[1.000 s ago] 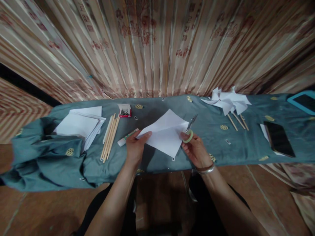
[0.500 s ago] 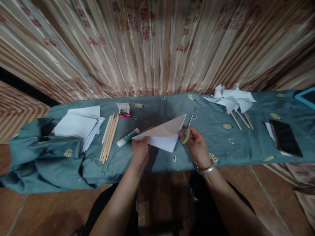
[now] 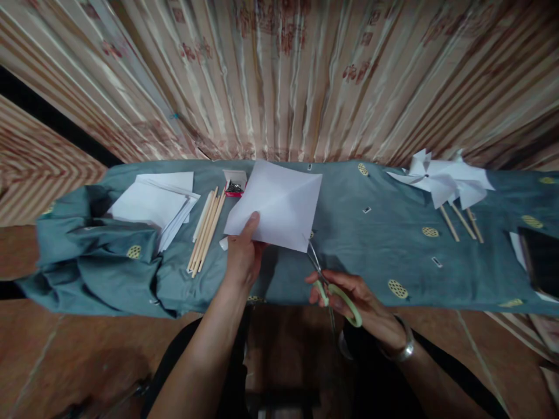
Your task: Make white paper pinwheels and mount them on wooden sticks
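My left hand (image 3: pixel 245 256) grips a square white sheet of paper (image 3: pixel 279 203) by its near left edge, thumb on top. Faint crease lines run across the sheet, which is held above the table. In my right hand (image 3: pixel 349 297) is a pair of scissors (image 3: pixel 346 301) with pale green handles, fingers in the loops. The scissor blades are parted and reach the near right corner of the paper; whether they have cut into it I cannot tell. A glue stick (image 3: pixel 224 243) is mostly hidden under the paper and my left hand.
On the blue-green tablecloth (image 3: pixel 349 244), several wooden sticks (image 3: pixel 208 233) lie beside a small box of pins (image 3: pixel 234 184). A stack of white paper (image 3: pixel 152 201) is at the left. White paper pinwheels (image 3: pixel 441 177) on sticks and a dark phone (image 3: pixel 541 259) are at the right. A curtain hangs behind.
The paper has been opened from a folded triangle to a flat square. My right hand has moved nearer to me, bringing the scissors to the sheet's near corner. The view has shifted.
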The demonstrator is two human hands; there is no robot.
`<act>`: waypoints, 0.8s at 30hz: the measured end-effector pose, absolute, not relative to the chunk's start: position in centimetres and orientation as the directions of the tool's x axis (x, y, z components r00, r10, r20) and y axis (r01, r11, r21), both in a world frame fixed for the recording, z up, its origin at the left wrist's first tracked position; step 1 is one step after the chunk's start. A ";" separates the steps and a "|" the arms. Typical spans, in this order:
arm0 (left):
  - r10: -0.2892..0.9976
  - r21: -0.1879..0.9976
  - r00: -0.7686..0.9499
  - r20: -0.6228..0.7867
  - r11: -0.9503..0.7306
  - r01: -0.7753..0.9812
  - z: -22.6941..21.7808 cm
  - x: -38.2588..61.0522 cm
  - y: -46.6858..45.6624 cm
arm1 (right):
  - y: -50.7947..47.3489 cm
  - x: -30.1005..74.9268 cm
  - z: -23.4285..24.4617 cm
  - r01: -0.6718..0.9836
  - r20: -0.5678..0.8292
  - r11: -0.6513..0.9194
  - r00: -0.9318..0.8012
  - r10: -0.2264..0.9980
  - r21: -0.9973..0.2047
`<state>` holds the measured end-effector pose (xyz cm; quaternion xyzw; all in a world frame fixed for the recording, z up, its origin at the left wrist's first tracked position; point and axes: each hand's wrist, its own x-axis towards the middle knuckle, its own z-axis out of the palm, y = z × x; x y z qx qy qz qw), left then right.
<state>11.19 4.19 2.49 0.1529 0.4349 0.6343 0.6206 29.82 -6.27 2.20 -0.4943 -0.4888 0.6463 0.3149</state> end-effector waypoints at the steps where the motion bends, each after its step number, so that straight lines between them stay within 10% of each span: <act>1: 0.923 0.749 -0.177 -0.340 0.152 -0.645 2.4 11.3 4.2 | -6.2 29.8 2.2 0.079 -0.330 -0.322 -0.316 0.889 -0.944; 24: 0.946 0.781 -0.143 -0.291 0.149 -0.607 1.6 12.3 4.1 | -5.7 29.7 1.6 0.060 -0.318 -0.314 -0.286 0.904 -0.947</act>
